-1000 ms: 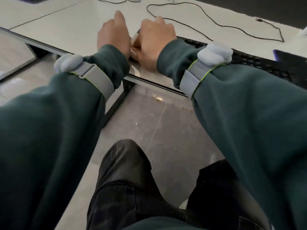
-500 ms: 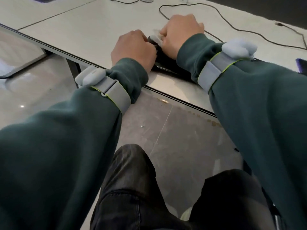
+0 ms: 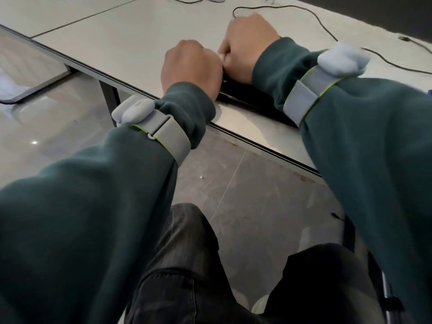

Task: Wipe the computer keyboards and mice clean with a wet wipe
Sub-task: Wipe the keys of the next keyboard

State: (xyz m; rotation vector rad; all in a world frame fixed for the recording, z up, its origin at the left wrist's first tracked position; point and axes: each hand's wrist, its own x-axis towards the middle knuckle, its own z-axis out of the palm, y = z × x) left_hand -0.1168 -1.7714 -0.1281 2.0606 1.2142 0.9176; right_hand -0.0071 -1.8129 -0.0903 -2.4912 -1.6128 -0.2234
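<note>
Head view, seated person at a white worktop [image 3: 112,40]. Both forearms, in dark green sleeves, reach forward over the near edge. The left hand [image 3: 190,66] is seen from the back, knuckles up and fingers curled under, at the left end of a black keyboard [image 3: 247,97]. Whether it grips the keyboard or only rests there cannot be told. The right hand [image 3: 245,45] lies just beyond and to the right of it, also with fingers curled, over the keyboard's far side. The two hands nearly touch. The wet wipe cannot be made out with certainty, and what the right hand holds is hidden by the hand itself. The keyboard lies near the worktop's front edge, mostly covered by the hands and the right sleeve, so only its dark near rim shows. A grey band with a pale sensor pod sits on each forearm (left band [image 3: 149,122], right band [image 3: 339,61]). A thin black cable [image 3: 315,18] trails across the worktop behind the right hand. Below are a tiled floor [image 3: 257,195] and knees in dark trousers [image 3: 187,265].
</note>
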